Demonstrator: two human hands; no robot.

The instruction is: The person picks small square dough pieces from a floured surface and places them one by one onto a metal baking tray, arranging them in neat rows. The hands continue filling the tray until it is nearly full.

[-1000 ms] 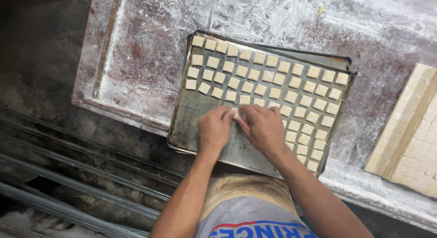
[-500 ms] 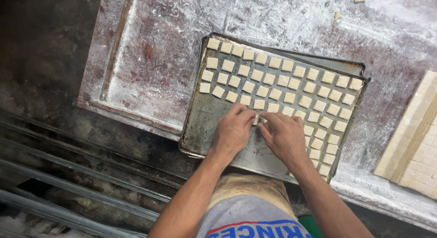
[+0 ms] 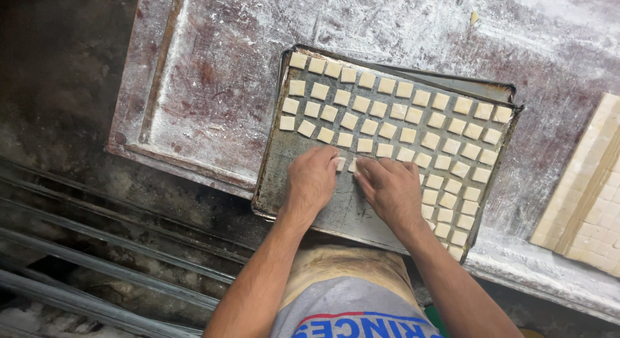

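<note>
Two hands are pressed down side by side on a dark metal baking tray (image 3: 303, 202), which lies on a flour-dusted worktable (image 3: 213, 86). The left hand (image 3: 312, 181) is laid flat with its fingertips over a small dough square (image 3: 340, 163) at the end of the fourth row; the right hand (image 3: 391, 189) is spread beside it, its fingertips touching a neighbouring square (image 3: 352, 165). Neither hand is clenched, and whether either piece is actually pinched cannot be told, since the fingers cover most of both. Since a second ago the hands have stayed at the same spot in the grid (the view itself has drifted, so the tray sits further right in the picture), which suggests these pieces are being nudged into line rather than fetched from elsewhere. Three full rows of pale squares (image 3: 387, 108) are already laid across the top, with further columns down the right side. A scored slab of uncut dough (image 3: 597, 202) waits at the table's right edge, well apart.
</note>
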